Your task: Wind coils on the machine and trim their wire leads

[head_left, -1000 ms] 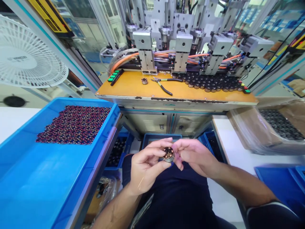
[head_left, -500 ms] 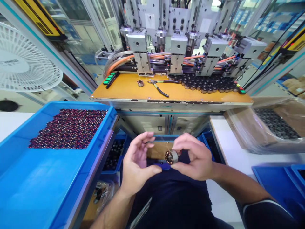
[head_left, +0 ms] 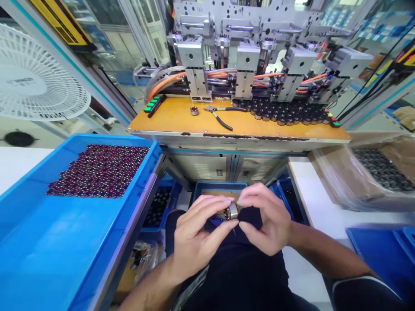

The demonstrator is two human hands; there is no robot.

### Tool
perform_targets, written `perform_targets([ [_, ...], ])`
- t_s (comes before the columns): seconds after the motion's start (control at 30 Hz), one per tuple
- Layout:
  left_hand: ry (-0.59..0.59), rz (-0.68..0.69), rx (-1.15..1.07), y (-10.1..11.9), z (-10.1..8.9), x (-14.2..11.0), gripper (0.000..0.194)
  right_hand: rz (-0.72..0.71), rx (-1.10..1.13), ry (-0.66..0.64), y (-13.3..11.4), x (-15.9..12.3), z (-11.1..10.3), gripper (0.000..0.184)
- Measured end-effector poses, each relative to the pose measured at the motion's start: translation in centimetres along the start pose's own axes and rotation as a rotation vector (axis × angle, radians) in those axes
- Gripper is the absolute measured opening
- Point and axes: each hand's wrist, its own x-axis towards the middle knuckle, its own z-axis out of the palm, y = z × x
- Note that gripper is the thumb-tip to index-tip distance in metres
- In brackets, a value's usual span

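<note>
Over my lap, my left hand (head_left: pixel 194 233) and my right hand (head_left: pixel 266 218) meet around a small round metal motor part with copper windings (head_left: pixel 231 211). Fingers and thumb of my left hand pinch it from the left. My right hand's fingertips close in a pinch just beside and below it, touching or nearly touching the part. A thin wire end hangs below the part.
A blue tray (head_left: pixel 39 242) with several dark purple parts (head_left: pixel 100 170) sits at left. Ahead is an orange bench (head_left: pixel 240 123) with pliers (head_left: pixel 220 114), a lone ring part (head_left: pixel 194 110), rows of dark motor parts (head_left: pixel 285 113) and a machine. A plastic-lined box (head_left: pixel 372 177) is at right.
My left hand, open half a second ago, has closed onto the part again. The part has passed from the right hand's grip toward the left fingers, both hands now pinching together.
</note>
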Motion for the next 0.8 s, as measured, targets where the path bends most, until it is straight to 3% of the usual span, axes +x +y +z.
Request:
perform_targets([
  [0.13, 0.004, 0.107, 0.115, 0.0, -0.1, 0.1, 0.056, 0.184, 0.243, -0.034, -0.5, 0.9, -0.4, 0.021],
  [0.23, 0.034, 0.033, 0.067, 0.0, 0.3, -0.4, 0.063, 0.234, 0.294, -0.01, -1.0, 1.2, -0.2, 0.004],
  [0.37, 0.116, -0.129, -0.1, 0.3, 0.6, -0.7, 0.07, 0.432, 0.349, 0.063, -1.0, -0.2, 0.4, 0.011],
  [0.53, 0.149, -0.133, -0.109, 0.4, 0.4, -0.7, 0.068, 0.771, 0.4, 0.088, 0.8, -3.2, -0.2, 0.019],
  [0.6, 0.17, -0.088, -0.032, 0.2, 0.4, -0.8, 0.072, 0.694, 0.194, 0.208, 0.9, -3.6, -0.9, 0.01],
  [0.67, 0.184, -0.025, 0.073, -0.2, 0.5, -1.0, 0.077, 0.413, -0.094, 0.319, 0.2, -3.3, -1.6, 0.02],
  [0.73, 0.18, 0.042, 0.167, -0.4, 0.7, -1.0, 0.08, 0.135, -0.305, 0.272, -1.1, -2.5, -1.6, 0.027],
  [0.8, 0.157, 0.116, 0.242, -0.4, 0.9, -0.7, 0.079, 0.028, -0.402, 0.142, -2.2, -1.6, -0.8, 0.024],
])
